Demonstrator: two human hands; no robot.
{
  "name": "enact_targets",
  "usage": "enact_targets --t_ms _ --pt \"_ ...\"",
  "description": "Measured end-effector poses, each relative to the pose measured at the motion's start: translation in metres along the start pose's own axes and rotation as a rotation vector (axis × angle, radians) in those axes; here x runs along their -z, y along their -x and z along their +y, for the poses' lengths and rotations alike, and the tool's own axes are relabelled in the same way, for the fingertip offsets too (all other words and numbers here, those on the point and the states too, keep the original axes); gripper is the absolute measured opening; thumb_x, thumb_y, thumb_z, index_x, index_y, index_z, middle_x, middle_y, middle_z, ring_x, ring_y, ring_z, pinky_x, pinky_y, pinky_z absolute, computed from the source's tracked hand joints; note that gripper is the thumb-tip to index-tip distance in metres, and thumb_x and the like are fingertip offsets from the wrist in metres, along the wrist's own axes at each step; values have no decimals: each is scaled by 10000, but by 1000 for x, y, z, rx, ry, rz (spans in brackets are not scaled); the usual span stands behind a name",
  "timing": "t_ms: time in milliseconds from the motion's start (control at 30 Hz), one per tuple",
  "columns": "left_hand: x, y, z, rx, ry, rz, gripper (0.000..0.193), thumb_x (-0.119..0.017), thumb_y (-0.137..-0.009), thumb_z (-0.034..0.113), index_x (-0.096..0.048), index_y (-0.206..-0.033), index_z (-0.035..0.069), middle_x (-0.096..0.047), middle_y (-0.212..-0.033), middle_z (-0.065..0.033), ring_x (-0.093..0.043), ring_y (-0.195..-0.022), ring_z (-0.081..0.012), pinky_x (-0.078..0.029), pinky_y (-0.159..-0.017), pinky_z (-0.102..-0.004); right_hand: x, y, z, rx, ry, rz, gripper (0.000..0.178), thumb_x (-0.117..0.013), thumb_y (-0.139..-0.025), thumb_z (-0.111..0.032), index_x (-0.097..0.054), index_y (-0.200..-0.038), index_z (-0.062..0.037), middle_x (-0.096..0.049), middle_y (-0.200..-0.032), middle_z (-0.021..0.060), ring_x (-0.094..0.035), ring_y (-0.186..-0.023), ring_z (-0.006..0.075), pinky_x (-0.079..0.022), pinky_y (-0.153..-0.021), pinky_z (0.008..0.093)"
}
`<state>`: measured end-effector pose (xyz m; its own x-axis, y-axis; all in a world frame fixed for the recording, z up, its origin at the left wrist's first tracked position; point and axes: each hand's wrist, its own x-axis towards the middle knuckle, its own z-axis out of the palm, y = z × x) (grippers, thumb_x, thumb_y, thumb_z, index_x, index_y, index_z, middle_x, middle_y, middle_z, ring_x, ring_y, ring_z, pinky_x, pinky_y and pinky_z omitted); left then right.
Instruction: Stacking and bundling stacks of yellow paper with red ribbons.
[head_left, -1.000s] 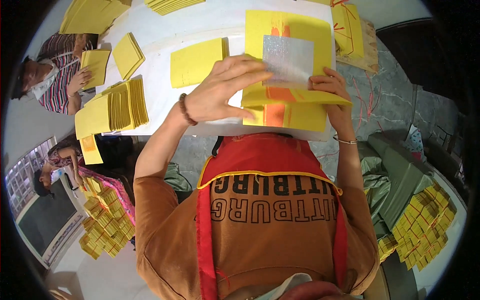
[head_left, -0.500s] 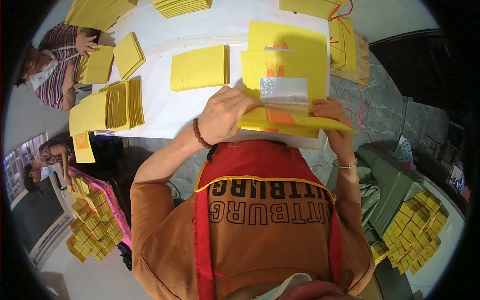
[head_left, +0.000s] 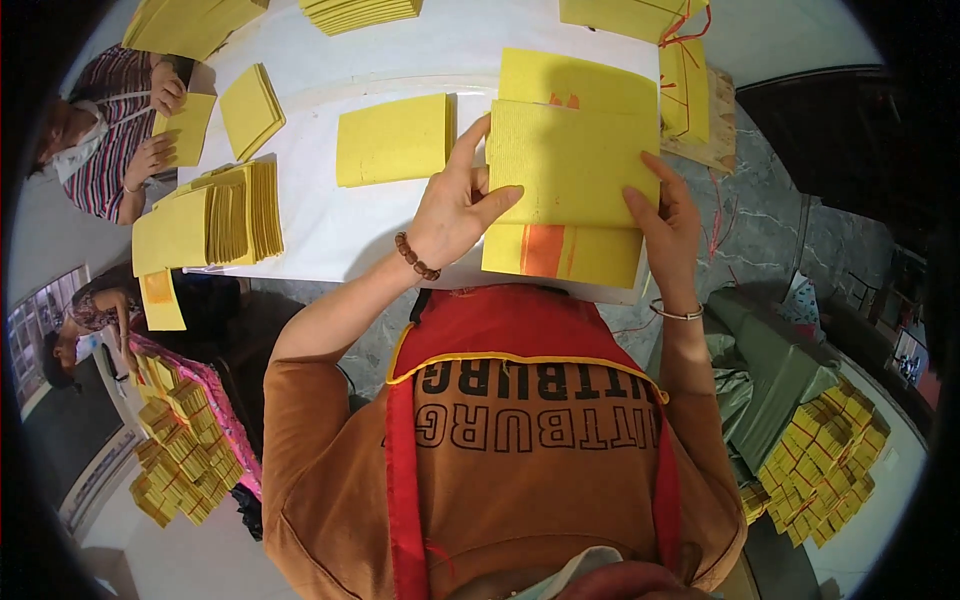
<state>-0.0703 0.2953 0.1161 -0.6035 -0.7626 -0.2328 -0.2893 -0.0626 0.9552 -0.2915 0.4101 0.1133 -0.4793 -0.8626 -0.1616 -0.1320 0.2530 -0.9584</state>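
Observation:
A folded yellow paper sheet [head_left: 570, 165] lies flat in front of me, over other yellow sheets [head_left: 610, 255] that stick out below it with an orange patch [head_left: 542, 250]. More yellow paper shows beyond its far edge. My left hand [head_left: 448, 205] grips the folded sheet's left edge, thumb on top and index finger along the side. At the right edge, my right hand [head_left: 675, 220] holds it the same way, its thumb pressing near the corner. The undersides of both grips are partly hidden.
A yellow stack [head_left: 392, 140] lies left of my hands on the white table [head_left: 330, 225]. Upright yellow stacks [head_left: 210, 220] stand farther left, near a co-worker's hands [head_left: 158, 120]. Red-tied bundles [head_left: 683, 85] sit at the far right; bundle piles [head_left: 825, 460] stand on both sides.
The flap that my hands held raised near me has been folded away and now lies flat, covering the silver patch. Both hands have shifted to its sides. The co-worker's second hand has come into view.

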Motion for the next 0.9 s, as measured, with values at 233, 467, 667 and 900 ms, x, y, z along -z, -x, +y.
enact_targets --t_ms 233,467,667,900 --pt "-1 1 10 -24 32 25 653 -632 -796 58 -311 -1365 66 -351 -523 39 -339 -493 -51 -310 -490 -228 -3 -2 -6 9 -30 0 393 -630 -813 -56 -544 -1194 -9 -616 -1046 77 -559 -883 89 -450 -748 206" --pt "5 0 28 -134 -371 117 417 -676 -748 112 -566 -1147 61 -459 -641 -18 -448 -601 -142 -365 -569 -274 -2 -2 0 -20 5 35 382 -637 -799 -90 -570 -1169 -22 -652 -974 84 -577 -826 74 -470 -690 221" --pt "-36 -13 52 -722 -856 -26 456 -638 -762 175 -533 -1184 38 -464 -1240 -143 -398 -1176 -318 -334 -933 -408 -7 -2 0 48 20 73 364 -637 -786 -93 -589 -1142 -32 -666 -898 111 -611 -732 113 -485 -628 239" --pt "-42 -19 23 -647 -1124 -134 577 -584 -817 347 -408 -1311 106 -345 -1373 -145 -310 -1250 -332 -249 -1019 -459 -7 11 -10 454 911 267 469 -659 -778 -274 -554 -1204 -107 -487 -1284 115 -478 -1156 223 -326 -971 473"
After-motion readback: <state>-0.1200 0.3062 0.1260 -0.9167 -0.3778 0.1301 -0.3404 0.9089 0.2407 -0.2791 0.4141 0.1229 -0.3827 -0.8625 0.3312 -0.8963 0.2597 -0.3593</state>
